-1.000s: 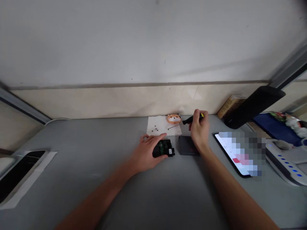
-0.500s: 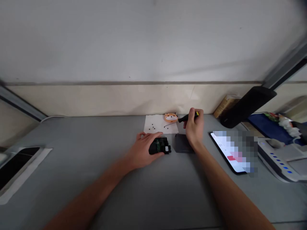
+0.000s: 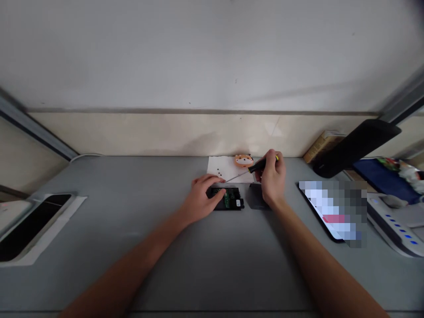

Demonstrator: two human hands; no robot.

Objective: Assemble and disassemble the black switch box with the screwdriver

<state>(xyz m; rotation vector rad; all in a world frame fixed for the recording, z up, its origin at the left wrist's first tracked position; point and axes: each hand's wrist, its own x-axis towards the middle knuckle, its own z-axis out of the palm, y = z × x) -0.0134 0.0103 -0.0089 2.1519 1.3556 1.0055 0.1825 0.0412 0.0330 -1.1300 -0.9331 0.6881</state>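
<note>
Two hands at a black circuit board [image 3: 229,198]; screwdriver [image 3: 256,165] in the right hand [image 3: 273,179].

Left hand [image 3: 202,198]: fingers curled over the board's left end, holding it down on the gray tabletop [image 3: 99,221], toward the far edge and near the middle. Right hand: fingers clenched around the black handle, yellow butt showing above them; the thin shaft slants left, its tip just above the board's upper edge, contact not visible. Just beyond the board lies a white paper sheet [image 3: 221,170] carrying several small black screws [image 3: 218,170] and an orange dog-face figure [image 3: 243,160]. A dark gray flat case [image 3: 255,197] sits just right of the board, partly under the right hand. Further right along the tabletop lies a phone [image 3: 331,212], its screen pixelated.
</note>
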